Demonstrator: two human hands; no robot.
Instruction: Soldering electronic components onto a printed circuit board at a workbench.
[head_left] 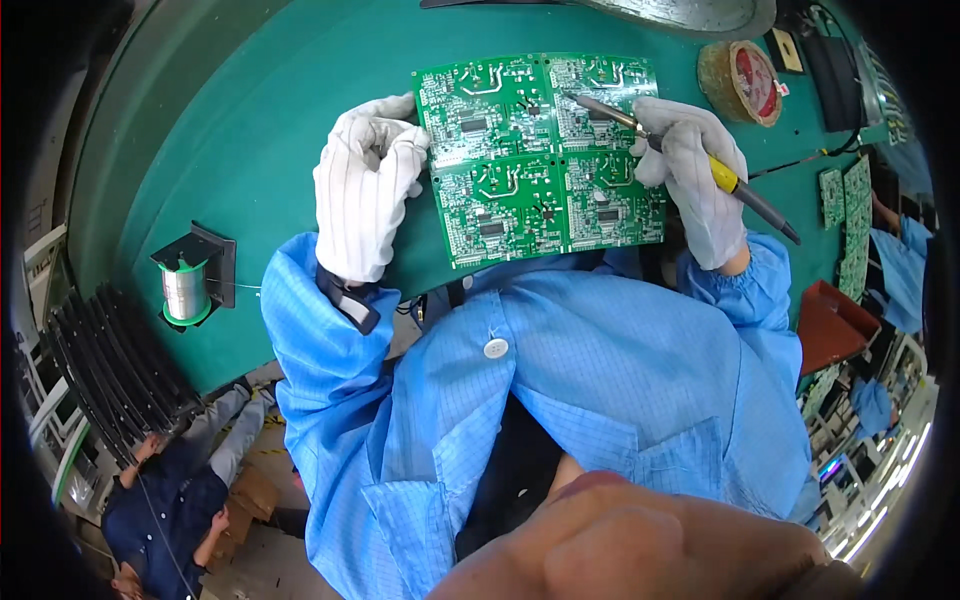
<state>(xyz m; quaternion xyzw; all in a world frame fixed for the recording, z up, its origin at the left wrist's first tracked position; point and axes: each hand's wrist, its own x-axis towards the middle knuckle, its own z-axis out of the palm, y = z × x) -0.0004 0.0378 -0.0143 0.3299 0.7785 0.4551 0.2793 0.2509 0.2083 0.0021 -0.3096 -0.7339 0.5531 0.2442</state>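
A green circuit board panel (500, 205), made up of several like boards joined together, lies in front of me at the near part of the table. My left hand (365, 190), in a white striped glove, is at the panel's left edge, its fingers curled and closed against that edge. My right hand (695, 165), also gloved, grips a soldering iron (735, 185) with a yellow and dark handle. The iron slants up to the left, its tip over the upper right board. Whether the tip touches the board I cannot tell.
A solder wire spool (185, 292) on a black stand sits at the left, its wire running right. At the back right are a round tin (742, 82) and a dark holder (832, 80). More boards (855, 225) and a red bin (835, 325) are at the right. Another person (170, 510) is at lower left.
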